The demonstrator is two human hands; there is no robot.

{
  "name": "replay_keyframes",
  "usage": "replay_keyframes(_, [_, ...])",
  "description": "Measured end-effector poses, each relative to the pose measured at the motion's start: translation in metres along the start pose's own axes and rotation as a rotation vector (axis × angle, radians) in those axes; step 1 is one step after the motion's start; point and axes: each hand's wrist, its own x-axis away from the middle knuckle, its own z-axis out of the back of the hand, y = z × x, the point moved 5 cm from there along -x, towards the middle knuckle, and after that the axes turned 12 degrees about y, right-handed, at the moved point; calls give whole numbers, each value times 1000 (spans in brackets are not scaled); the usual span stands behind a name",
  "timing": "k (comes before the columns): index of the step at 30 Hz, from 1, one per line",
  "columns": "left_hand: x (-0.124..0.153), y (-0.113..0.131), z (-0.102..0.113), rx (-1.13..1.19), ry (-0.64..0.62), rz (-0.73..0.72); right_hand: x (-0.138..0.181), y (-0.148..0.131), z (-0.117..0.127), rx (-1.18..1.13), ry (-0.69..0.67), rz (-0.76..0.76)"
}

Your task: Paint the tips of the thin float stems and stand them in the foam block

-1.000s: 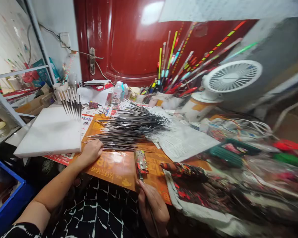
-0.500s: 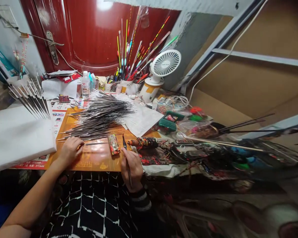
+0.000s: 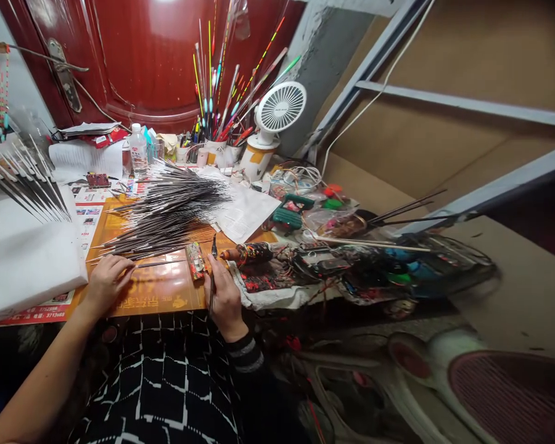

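My left hand (image 3: 105, 279) rests on the orange mat (image 3: 166, 293), fingers pinched on one thin dark rod (image 3: 155, 264) drawn from the big fanned pile of rods (image 3: 166, 209). My right hand (image 3: 225, 297) grips a thin paintbrush (image 3: 212, 265), its tip pointing away beside a small paint-smeared block (image 3: 195, 260). A paint-covered handle (image 3: 247, 253) lies just right of the brush on a stained cloth (image 3: 272, 290).
A white foam block (image 3: 23, 259) at the left holds a row of upright rods (image 3: 25, 185). Cups of coloured floats (image 3: 217, 80), a water bottle (image 3: 138, 151) and a small white fan (image 3: 272, 120) stand at the back. Cluttered tools fill the right side.
The view has swung right, so the desk sits further left. My left hand has drawn a single rod out across the mat; my right hand has brought the brush up beside the block.
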Motion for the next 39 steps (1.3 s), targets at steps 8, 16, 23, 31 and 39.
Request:
replay_keyframes(8, [-1,1,3,75,61,36,0,1,0,20,27,-5])
replay_keyframes(16, [-1,6,-6,75,25,73,6,-2,9,41,112,-35])
replay_keyframes(23, [6,12,-8,84,43,65,30,-50,-2,-236,61,104])
replay_keyframes(31, [11,14,-10,85,33,64,52,-97,-36,-370,-29,288])
replay_keyframes(39, [13,16,-9,109,77,42,57,-99,-37,-310,-55,307])
